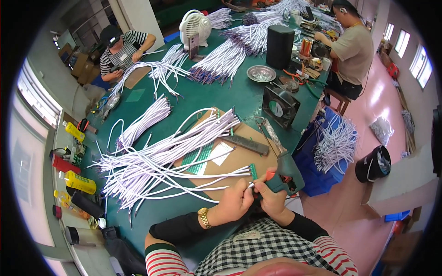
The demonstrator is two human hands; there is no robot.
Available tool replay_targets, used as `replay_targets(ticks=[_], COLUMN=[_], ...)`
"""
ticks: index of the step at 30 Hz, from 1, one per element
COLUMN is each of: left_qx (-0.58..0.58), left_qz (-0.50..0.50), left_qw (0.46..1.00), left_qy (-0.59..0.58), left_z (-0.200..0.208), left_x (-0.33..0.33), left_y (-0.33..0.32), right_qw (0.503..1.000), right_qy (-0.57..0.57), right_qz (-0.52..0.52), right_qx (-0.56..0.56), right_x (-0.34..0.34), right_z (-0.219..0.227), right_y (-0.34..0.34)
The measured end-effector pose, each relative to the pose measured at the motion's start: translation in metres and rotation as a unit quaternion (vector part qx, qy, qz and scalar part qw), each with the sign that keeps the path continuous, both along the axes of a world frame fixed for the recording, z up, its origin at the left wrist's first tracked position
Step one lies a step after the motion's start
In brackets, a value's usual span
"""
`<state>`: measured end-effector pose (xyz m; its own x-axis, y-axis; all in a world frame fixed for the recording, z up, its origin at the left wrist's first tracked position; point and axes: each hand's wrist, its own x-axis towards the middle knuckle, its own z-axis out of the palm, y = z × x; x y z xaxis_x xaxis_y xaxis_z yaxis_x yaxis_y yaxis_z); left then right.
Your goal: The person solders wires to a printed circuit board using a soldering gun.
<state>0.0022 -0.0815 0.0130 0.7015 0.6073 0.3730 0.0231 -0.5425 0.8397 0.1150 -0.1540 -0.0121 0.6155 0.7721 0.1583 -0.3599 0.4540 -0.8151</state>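
Observation:
My left hand [234,202] is closed in a pinch on the end of a white cable [209,200], which trails back to the left. Close beside it, fingertips nearly meeting, my right hand [272,198] is closed too; what its fingers hold is hidden. Just beyond my right hand sits a dark green tool with an orange part [276,183]. A small green circuit board strip [252,171] lies just past my hands, with white cable ends at it. A big bundle of white cables [184,142] spreads over a brown board [258,161].
A dark metal bar [248,144] and white paper [221,153] lie on the brown board. A square fan [280,106] and metal dish [261,73] stand farther off. Yellow bottles [80,182] line the left edge. A blue crate [322,175] stands right. Two people work across the table.

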Motion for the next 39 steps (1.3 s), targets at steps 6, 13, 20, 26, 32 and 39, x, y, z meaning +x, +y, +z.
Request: replay_targets(ticks=[6, 13, 20, 26, 32, 39], left_qx=[-0.039, 0.019, -0.046, -0.068, -0.059, 0.178], left_qz=[0.018, 0.01, -0.002, -0.027, 0.001, 0.046], left_qw=[0.998, 0.999, 0.998, 0.996, 0.995, 0.973], left_qy=[-0.036, 0.036, 0.033, 0.052, 0.082, 0.142], left_z=[0.005, 0.004, 0.011, 0.008, 0.015, 0.017], left_x=[-0.002, -0.002, -0.001, -0.001, 0.0, 0.001], left_y=[0.002, 0.003, 0.014, 0.016, 0.015, 0.034], right_qw=[0.99, 0.993, 0.999, 0.999, 0.999, 0.999], right_qy=[-0.138, -0.06, 0.012, 0.023, -0.023, -0.004], right_qz=[0.018, -0.027, -0.017, -0.018, -0.006, 0.004], right_qx=[-0.035, -0.093, -0.039, -0.026, -0.038, -0.042], right_x=[-0.005, -0.01, 0.004, 0.013, 0.016, 0.025], right_z=[-0.013, 0.004, 0.006, 0.001, 0.001, -0.004], right_y=[-0.004, -0.004, -0.002, -0.003, -0.01, -0.024])
